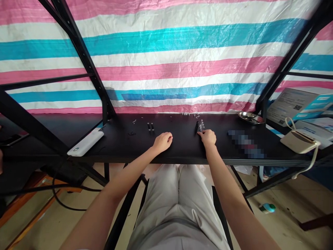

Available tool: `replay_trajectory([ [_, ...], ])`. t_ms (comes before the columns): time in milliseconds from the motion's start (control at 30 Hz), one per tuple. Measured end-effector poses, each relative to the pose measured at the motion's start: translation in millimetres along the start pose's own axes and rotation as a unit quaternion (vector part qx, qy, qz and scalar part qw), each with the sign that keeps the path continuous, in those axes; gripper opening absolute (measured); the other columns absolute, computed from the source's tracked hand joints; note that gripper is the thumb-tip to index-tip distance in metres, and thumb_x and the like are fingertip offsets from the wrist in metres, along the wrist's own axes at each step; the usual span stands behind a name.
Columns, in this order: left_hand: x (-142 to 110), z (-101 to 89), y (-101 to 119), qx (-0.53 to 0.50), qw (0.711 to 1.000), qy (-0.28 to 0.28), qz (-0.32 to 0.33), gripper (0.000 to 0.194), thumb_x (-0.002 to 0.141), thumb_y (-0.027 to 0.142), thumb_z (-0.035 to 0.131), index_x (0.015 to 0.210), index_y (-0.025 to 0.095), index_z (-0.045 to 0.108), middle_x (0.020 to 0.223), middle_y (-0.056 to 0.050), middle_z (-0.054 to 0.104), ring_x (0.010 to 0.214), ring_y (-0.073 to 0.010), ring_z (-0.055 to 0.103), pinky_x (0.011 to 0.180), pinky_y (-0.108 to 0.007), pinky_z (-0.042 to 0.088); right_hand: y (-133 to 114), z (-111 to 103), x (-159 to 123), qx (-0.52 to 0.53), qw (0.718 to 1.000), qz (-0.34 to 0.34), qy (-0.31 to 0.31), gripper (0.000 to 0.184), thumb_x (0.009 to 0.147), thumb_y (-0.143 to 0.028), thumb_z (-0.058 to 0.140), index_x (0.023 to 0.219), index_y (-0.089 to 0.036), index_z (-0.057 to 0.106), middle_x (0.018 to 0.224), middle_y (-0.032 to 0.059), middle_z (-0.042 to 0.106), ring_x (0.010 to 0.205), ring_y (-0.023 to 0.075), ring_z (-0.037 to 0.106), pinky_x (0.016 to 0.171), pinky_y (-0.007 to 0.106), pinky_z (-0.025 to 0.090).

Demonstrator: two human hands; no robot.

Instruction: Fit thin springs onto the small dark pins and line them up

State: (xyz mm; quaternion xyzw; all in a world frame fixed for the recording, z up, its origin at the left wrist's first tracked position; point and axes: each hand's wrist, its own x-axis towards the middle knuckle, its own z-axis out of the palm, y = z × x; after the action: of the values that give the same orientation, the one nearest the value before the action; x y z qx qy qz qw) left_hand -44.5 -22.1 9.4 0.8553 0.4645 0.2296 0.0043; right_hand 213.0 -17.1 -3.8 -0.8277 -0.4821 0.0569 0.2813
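Observation:
On the black tabletop (179, 139), my left hand (163, 141) rests with curled fingers; what they may hold is hidden. Two small black cylinders with light ends (150, 127) stand to its left. My right hand (208, 137) is closed in a pinch at the near end of a small cluster of pale grey cylindrical pieces (201, 124). Small black pieces (197, 125) stand just left of that cluster. Whatever lies between my right fingertips is too small to make out. Thin white bits (186, 114) lie in a row along the back edge.
A white oblong device (85, 143) lies at the left and a shiny metal dish (251, 118) at the back right. Nearer on the right is a blurred-out item (246, 144). Beyond the black frame post sit a cream pouch (299, 141) and boxes (293, 104).

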Motion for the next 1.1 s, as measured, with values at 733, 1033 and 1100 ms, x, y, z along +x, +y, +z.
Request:
replay_trajectory([
  [733, 53, -77.3, -72, 0.194, 0.958, -0.193, -0.083, 0.022, 0.081, 0.017, 0.05, 0.102, 0.017, 0.056, 0.098, -0.013, 0.064, 0.089, -0.026, 0.062, 0.072, -0.031, 0.044, -43, -58, -47, -0.009, 0.984, -0.165, 0.074, 0.024, 0.083, -0.039, 0.053, 0.083, -0.023, 0.071, 0.076, 0.0067, 0.068, 0.072, 0.0208, 0.062, 0.062, 0.028, 0.039],
  [1033, 57, -49.8, -32, -0.18, 0.977, 0.11, -0.027, 0.012, 0.083, 0.015, 0.045, 0.085, 0.019, 0.056, 0.062, 0.001, 0.06, 0.055, -0.0115, 0.055, 0.059, -0.022, 0.042, -69, -20, -50, 0.249, 0.915, -0.297, 0.111, 0.031, 0.088, -0.041, 0.043, 0.094, -0.018, 0.062, 0.086, 0.0061, 0.065, 0.066, 0.0147, 0.056, 0.064, 0.027, 0.041],
  [1100, 57, -39.2, -13, -0.272, 0.949, 0.158, -0.015, 0.011, 0.084, 0.018, 0.044, 0.089, 0.019, 0.054, 0.062, 0.003, 0.059, 0.047, -0.0083, 0.051, 0.052, -0.02, 0.04, -76, -5, -51, 0.312, 0.889, -0.31, 0.127, 0.034, 0.09, -0.043, 0.037, 0.099, -0.017, 0.057, 0.089, 0.0068, 0.062, 0.067, 0.0136, 0.054, 0.065, 0.027, 0.042],
])
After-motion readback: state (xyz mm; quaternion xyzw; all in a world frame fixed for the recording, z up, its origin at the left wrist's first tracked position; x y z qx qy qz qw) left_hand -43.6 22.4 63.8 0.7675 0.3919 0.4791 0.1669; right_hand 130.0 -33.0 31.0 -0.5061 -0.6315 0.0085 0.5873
